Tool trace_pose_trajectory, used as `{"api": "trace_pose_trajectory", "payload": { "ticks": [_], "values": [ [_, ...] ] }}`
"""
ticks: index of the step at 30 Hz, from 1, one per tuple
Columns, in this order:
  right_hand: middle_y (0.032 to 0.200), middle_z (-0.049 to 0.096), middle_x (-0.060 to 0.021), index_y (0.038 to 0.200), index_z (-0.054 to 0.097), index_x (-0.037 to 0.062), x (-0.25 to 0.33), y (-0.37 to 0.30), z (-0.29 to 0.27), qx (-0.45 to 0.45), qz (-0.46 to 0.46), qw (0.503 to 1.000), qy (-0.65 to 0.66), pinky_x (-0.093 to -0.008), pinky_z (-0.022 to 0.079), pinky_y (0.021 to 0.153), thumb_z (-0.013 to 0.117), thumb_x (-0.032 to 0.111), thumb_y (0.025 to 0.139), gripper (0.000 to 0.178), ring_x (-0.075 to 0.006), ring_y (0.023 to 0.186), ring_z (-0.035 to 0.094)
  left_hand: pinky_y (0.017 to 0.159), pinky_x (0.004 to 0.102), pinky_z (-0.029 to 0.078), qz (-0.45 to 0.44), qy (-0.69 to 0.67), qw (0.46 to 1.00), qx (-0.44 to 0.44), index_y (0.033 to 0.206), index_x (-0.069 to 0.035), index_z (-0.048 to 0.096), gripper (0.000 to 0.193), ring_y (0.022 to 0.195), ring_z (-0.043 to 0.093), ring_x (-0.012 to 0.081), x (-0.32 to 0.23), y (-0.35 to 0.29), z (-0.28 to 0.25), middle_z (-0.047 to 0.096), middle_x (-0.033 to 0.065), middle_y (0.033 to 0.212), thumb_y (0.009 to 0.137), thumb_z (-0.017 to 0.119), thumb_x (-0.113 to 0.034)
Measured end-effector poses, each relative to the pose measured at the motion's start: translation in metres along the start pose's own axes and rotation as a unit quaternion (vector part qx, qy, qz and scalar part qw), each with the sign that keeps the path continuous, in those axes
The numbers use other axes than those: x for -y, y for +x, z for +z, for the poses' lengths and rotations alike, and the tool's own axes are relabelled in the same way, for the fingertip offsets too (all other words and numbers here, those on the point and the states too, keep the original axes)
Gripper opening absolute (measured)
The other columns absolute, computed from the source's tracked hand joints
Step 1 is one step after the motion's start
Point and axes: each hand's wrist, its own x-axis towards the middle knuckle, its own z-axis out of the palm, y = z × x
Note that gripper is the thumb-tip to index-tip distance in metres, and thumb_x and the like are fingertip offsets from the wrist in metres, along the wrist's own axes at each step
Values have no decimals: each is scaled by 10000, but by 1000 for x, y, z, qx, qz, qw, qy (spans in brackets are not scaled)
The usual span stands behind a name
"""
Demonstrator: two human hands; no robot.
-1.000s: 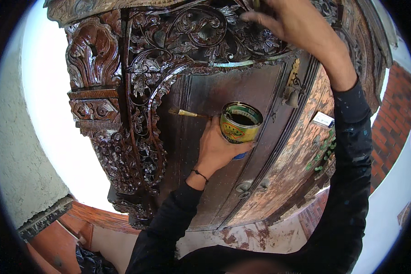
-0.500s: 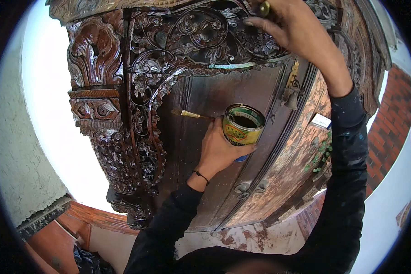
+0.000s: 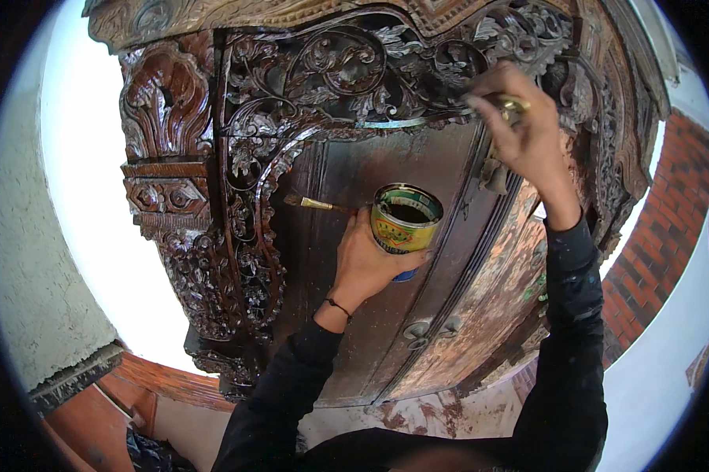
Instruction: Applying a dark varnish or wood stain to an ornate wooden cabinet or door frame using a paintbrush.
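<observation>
My left hand (image 3: 364, 256) is closed round a yellow-green tin can (image 3: 406, 234) with dark liquid inside. A slim paintbrush (image 3: 317, 204) with a pale gold ferrule is held against the can by the same hand, bristles pointing left. Up at the right, my right hand (image 3: 520, 130) is closed on a gold-coloured object (image 3: 512, 104); motion smears it, and its kind is unclear. Behind it runs the carved wooden panel (image 3: 347, 67), dark and glossy. A small metal bell (image 3: 494, 175) hangs just below my right hand, partly covered by it.
Below the carving is a dark flat door panel (image 3: 370, 315) with round metal handles (image 3: 417, 333). Bare, worn lighter wood (image 3: 480, 307) lies to its right. A carved cornice (image 3: 236, 16) juts out above. A brick wall (image 3: 657, 236) stands at the far right.
My right hand has come down and a little right, away from the top of the carving, with the gold-coloured object. The can, paintbrush and left hand have shifted slightly left in view.
</observation>
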Motion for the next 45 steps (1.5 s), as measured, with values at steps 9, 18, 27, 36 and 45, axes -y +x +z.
{"api": "trace_pose_trajectory", "payload": {
  "ticks": [9,18,27,36,45],
  "values": [
    [1075,690,-208,1162,654,-3,10,-15,-27,8,45,997,-68,-452,588,890,786,-12,935,263,-388,992,729,1045,488,551,2,-15,1000,22,1338,0,602,928,1231,667,409,1,-2,15,677,220,1285,632,1023,-430],
    [1048,674,-180,1160,635,48,17,0,-27,40,41,993,-106,-499,551,766,766,-30,914,289,-444,939,685,1042,488,551,13,-11,1000,14,1314,14,601,914,1227,659,423,0,-11,9,673,224,1276,628,1018,-423],
    [1035,688,-193,1171,623,64,33,32,-8,70,12,992,-106,-557,536,771,739,25,946,256,-492,926,675,1026,492,561,-9,25,1000,-2,1280,16,604,903,1204,673,424,3,-15,-6,677,243,1253,622,1017,-444],
    [1090,702,-221,1244,650,31,20,41,3,100,9,990,-98,-562,520,796,761,-3,923,341,-487,964,677,1017,493,566,-14,6,1000,-5,1277,16,605,896,1192,680,419,4,-17,-17,680,236,1240,633,1015,-453],
    [1084,698,-210,1250,655,30,26,38,5,110,15,987,-112,-548,521,769,751,-2,939,327,-471,920,674,1010,492,564,-14,14,1000,-16,1265,13,605,886,1182,681,418,7,-18,-25,678,233,1232,635,1011,-457]
  ]
}}
